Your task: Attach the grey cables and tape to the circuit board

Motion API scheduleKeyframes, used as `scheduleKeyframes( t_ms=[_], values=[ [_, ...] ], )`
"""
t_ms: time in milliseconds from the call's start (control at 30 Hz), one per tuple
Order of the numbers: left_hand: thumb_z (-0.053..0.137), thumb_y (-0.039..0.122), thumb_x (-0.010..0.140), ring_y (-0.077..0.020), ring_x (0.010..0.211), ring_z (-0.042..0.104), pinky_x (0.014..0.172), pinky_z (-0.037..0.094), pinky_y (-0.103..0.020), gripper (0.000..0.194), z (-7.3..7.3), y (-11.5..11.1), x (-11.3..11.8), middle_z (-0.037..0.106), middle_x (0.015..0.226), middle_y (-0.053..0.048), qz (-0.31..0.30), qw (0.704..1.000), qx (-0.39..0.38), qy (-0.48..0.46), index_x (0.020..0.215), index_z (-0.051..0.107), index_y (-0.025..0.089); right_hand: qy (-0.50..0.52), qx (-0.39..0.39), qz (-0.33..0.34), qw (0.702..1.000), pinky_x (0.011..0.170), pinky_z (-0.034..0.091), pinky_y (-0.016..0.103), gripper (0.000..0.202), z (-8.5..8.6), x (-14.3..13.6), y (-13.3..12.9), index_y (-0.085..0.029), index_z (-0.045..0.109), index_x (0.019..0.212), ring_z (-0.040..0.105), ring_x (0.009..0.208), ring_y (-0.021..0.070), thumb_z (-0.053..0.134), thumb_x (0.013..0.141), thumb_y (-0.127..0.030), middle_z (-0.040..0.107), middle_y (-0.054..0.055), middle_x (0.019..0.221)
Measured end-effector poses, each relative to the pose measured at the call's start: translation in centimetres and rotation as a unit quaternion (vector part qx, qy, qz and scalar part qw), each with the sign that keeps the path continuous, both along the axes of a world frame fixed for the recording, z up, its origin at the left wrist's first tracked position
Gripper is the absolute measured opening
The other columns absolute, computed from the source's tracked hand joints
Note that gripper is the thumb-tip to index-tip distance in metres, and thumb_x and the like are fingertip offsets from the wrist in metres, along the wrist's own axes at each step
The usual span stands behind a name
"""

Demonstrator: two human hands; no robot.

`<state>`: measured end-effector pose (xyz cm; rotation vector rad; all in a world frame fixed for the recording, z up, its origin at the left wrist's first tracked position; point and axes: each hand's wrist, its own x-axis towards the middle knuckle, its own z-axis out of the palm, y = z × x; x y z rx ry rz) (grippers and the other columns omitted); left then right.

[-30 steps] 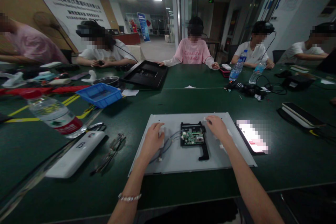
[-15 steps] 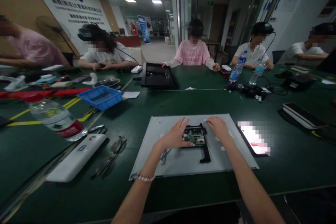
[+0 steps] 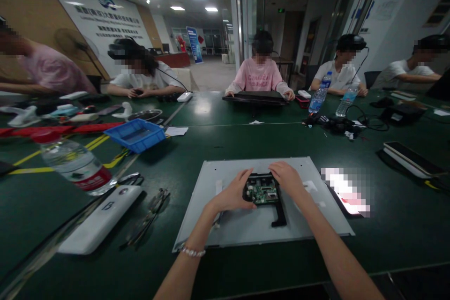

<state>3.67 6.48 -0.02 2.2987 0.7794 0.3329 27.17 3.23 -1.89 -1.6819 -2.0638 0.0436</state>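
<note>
the left hand (image 3: pixel 228 195) curves around the left end of a black bracket (image 3: pixel 281 220) that carries a green circuit board (image 3: pixel 263 194), thumb at the near edge and fingers at the far corner; whether this grip squeezes the bracket, i cannot tell. the right hand (image 3: pixel 286 177) has its fingertips bent over the bracket's far right corner, and whether they pinch it is hidden. the bracket sits around the middle of a pale grey flat panel (image 3: pixel 201 201), its hooked foot pointing toward the wearer. the panel lies on the green bench (image 3: pixel 225 143), with a lit phone (image 3: pixel 342 190) just beside its right edge. to the left are folded glasses (image 3: pixel 149 218), a white power bank (image 3: pixel 101 220) and a tilted water bottle (image 3: pixel 79 166). across the bench, a person (image 3: pixel 260 72) has both hands at a black panel (image 3: pixel 256 98).
</note>
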Motion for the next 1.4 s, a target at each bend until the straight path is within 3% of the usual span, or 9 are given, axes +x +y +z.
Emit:
scheduleKeyframes(
  t_ms=[100, 233, 1100, 1400],
  values=[
    [0.074, 0.038, 0.058, -0.0325, 0.135, 0.022, 0.112, 0.021, -0.044, 0.110, -0.2, 0.0, 0.0, 0.019, 0.147, -0.013, 0.003, 1.000, 0.005, -0.006, 0.145, 0.010, 0.019, -0.041, -0.040, 0.044, 0.997, 0.091, 0.039, 0.029, 0.024, 0.2, -1.4, -0.1, -0.018, 0.066, 0.098, 0.055, 0.100, 0.0177, 0.043, 0.089, -0.015, 0.067, 0.007, 0.099],
    [0.074, 0.040, 0.059, -0.0327, 0.136, 0.019, 0.112, 0.019, -0.044, 0.109, 0.0, -0.1, 0.0, 0.018, 0.147, -0.015, 0.004, 1.000, 0.004, 0.004, 0.145, 0.011, 0.017, -0.052, -0.066, 0.026, 0.996, 0.089, 0.039, 0.028, 0.026, 0.3, -1.9, -0.4, -0.017, 0.065, 0.099, 0.056, 0.099, 0.0181, 0.041, 0.089, -0.013, 0.066, 0.009, 0.098],
    [0.072, 0.038, 0.061, -0.0312, 0.136, 0.019, 0.113, 0.018, -0.044, 0.106, 0.0, 0.5, -0.1, 0.017, 0.148, -0.014, 0.005, 1.000, 0.020, 0.020, 0.144, 0.010, 0.017, -0.038, -0.050, -0.007, 0.998, 0.093, 0.037, 0.027, 0.028, 1.4, -2.1, -0.2, -0.017, 0.064, 0.099, 0.055, 0.102, 0.0176, 0.039, 0.089, -0.013, 0.066, 0.008, 0.102],
    [0.073, 0.041, 0.058, -0.0344, 0.136, 0.017, 0.112, 0.018, -0.048, 0.110, -0.9, 0.8, -0.2, 0.016, 0.148, -0.015, 0.005, 1.000, 0.023, 0.016, 0.145, 0.009, 0.018, -0.016, -0.070, 0.001, 0.997, 0.091, 0.038, 0.025, 0.027, 0.5, -2.0, -0.1, -0.017, 0.065, 0.098, 0.056, 0.101, 0.0162, 0.040, 0.089, -0.013, 0.066, 0.008, 0.102]
  ],
)
